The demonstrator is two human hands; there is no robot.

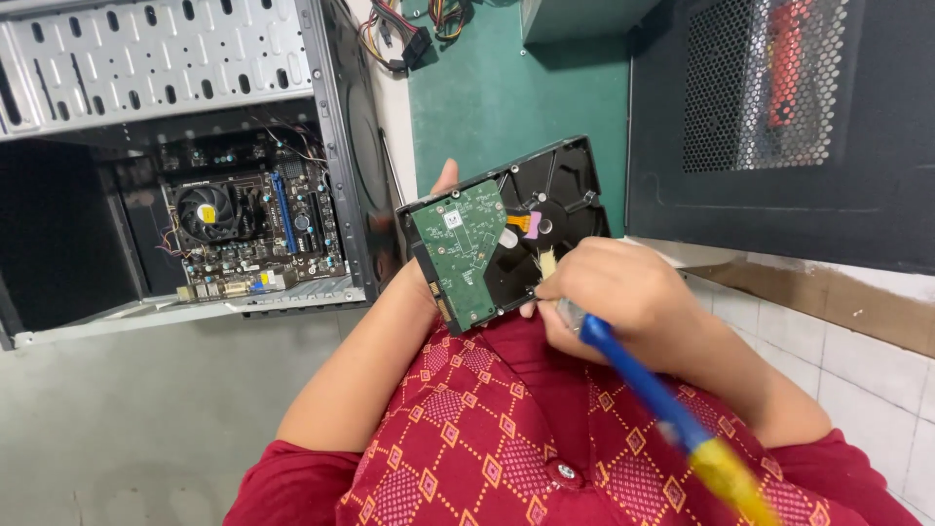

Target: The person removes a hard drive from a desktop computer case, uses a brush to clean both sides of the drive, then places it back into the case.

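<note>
Hard drive (506,234) sits circuit-board side up, held over the person's lap near the middle of the view, tilted with its far end to the right. It looks rigid and fairly heavy for its size, with a bare green board (463,248) that seems fragile, so the metal edges are probably the safest hold. Left hand (429,244) fingers wrap the drive's left edge from underneath, thumb showing at the far side. Right hand (614,292) fingers are closed around a brush (648,385) with a blue and yellow handle, bristles touching the drive. Both forearms bend inward from red sleeves. An open computer case (185,175) lies far left.
</note>
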